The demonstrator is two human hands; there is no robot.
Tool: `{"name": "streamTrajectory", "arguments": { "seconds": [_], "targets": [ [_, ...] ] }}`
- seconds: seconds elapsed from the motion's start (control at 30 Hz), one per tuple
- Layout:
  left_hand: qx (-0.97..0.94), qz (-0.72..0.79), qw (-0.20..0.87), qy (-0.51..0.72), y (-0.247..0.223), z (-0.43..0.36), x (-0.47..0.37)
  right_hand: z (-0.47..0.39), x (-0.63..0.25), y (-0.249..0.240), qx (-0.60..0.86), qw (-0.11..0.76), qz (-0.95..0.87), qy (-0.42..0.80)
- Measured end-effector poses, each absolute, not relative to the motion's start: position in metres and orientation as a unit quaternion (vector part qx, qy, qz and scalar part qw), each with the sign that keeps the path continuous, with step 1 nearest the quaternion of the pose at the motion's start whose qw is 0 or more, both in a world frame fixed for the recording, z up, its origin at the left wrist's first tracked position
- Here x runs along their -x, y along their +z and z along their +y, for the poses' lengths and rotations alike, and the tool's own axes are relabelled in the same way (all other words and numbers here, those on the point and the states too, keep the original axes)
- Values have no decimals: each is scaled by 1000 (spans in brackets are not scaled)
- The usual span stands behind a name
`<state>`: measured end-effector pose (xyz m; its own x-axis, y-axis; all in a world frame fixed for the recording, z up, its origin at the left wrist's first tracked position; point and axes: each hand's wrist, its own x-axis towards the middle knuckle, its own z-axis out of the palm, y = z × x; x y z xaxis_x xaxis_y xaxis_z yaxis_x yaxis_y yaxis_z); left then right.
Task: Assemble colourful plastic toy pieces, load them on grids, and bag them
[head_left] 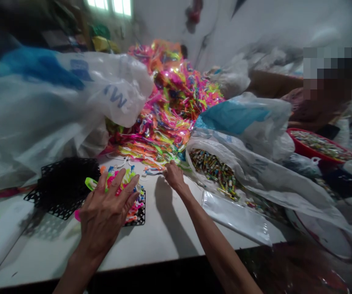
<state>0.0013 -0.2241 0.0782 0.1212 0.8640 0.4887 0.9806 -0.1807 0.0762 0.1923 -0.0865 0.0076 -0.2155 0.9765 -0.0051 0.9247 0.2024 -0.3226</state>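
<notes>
My left hand [108, 200] lies with fingers spread over bright plastic pieces [136, 206] in pink, yellow, white and blue. They sit on a black perforated tray [140, 220], which the hand partly covers. My right hand [173, 176] is closed, fingertips pinched at the end of a blue and white plastic strip [154, 171] by the near edge of a big heap. That heap of colourful plastic strips [166, 110] in pink, orange and yellow rises behind both hands. The fine shape of the pieces is blurred.
Black perforated trays [65, 183] are stacked at left, near a large plastic bag [71, 94]. At right, an open bag [212, 167] holds small multicoloured pieces, beside a clear plastic packet [237, 216]. A red basin [316, 143] stands farther right, near another person [307, 106].
</notes>
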Motion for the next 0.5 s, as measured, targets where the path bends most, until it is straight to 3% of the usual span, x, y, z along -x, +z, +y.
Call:
{"name": "streamTrajectory", "arguments": {
  "seconds": [0.27, 0.5],
  "targets": [
    [742, -617, 179, -191, 83, -228, 1, -105, -205, -9, 612, 130, -768, 137],
    [745, -616, 168, -193, 83, -228, 2, -183, -177, -34, 476, 352, -630, 503]
  ]
}}
